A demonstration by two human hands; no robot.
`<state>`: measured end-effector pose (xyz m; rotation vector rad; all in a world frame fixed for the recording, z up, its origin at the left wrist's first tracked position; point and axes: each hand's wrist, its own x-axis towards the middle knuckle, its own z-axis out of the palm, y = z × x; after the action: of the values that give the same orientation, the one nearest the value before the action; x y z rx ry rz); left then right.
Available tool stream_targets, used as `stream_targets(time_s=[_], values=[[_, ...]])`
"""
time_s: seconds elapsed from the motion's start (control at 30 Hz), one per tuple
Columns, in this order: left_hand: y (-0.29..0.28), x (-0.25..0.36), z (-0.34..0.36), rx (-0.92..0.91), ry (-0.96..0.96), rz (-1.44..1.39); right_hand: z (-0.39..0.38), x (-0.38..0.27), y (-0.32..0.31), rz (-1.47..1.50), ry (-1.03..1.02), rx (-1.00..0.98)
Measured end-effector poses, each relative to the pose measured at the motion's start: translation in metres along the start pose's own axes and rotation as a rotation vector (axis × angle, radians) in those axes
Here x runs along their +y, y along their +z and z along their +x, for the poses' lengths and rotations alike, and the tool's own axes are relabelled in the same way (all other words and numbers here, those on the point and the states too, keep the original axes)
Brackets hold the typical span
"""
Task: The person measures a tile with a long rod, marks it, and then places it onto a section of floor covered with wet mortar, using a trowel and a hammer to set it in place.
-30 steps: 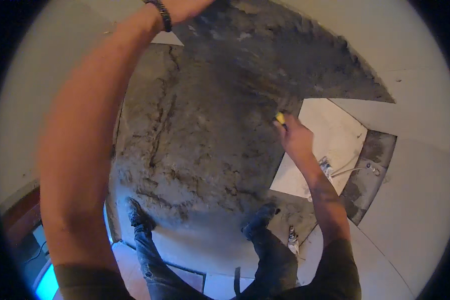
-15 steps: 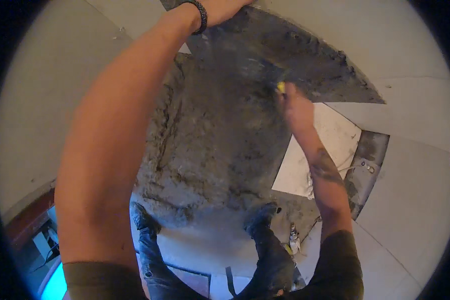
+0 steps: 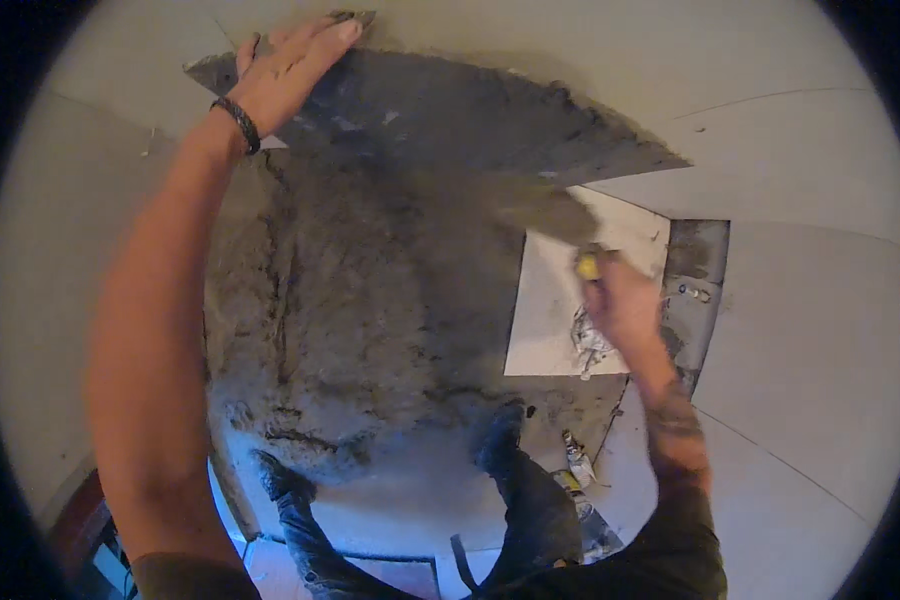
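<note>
My right hand (image 3: 625, 300) is closed round the handle of a trowel (image 3: 555, 212), with a yellow handle end showing at the fingers. The trowel's blade is smeared by motion and looks coated in grey mortar, above the white square tile (image 3: 545, 300). At the upper left, my left hand (image 3: 295, 75) lies with fingers stretched out along the upper edge of a dark, mortar-covered panel with pointed corners (image 3: 450, 115). Dark smears mark its fingertips. Whether the hand bears the panel's weight, I cannot tell. Below the panel spreads a rough bed of wet grey mortar (image 3: 370, 270).
A crumpled whitish thing (image 3: 590, 340) lies on the white tile. Right of the tile is a dark recessed strip (image 3: 695, 255) with a small fitting. Near my right leg lies a small light-coloured tool (image 3: 577, 458). Both my shoes (image 3: 282, 477) stand at the mortar's near edge.
My right hand and the trowel have moved down from the dark panel to above the white tile. My left hand has shifted left along the panel's edge. The whole view has shifted.
</note>
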<state>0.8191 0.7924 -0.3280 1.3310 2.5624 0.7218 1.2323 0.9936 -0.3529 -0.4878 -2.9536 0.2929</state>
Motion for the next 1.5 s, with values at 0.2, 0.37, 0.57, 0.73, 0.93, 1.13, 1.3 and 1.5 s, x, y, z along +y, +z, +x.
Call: stream_targets(time_s=[0.2, 0.37, 0.57, 0.73, 0.93, 1.13, 1.3, 1.5], values=[[0.002, 0.003, -0.004, -0.026, -0.052, 0.035, 0.018, 0.052, -0.084, -0.239, 0.116, 0.091], [0.001, -0.011, -0.005, 0.008, -0.017, 0.041, 0.020, 0.088, 0.032, -0.112, 0.142, -0.143], [0.018, 0.006, -0.025, 0.039, 0.018, 0.239, -0.106, -0.007, 0.157, 0.317, 0.323, -0.288], [-0.004, 0.000, -0.070, 0.039, 0.103, 0.433, -0.181, -0.160, 0.143, 0.938, 0.937, -0.821], [0.010, 0.060, -0.078, -0.186, 0.008, 0.193, -0.349, -0.149, 0.355, 0.772, 0.688, -0.653], [0.038, -0.002, -0.104, 0.207, 0.174, 0.452, -0.251, -0.037, 0.268, 0.975, 0.866, -0.291], [0.063, -0.002, -0.182, 0.211, 0.151, 0.435, -0.070, 0.021, -0.013, 1.785, 1.077, -0.042], [0.065, 0.018, -0.245, 0.033, 0.140, 0.389, -0.081, 0.017, 0.027, 1.369, 1.257, -0.178]])
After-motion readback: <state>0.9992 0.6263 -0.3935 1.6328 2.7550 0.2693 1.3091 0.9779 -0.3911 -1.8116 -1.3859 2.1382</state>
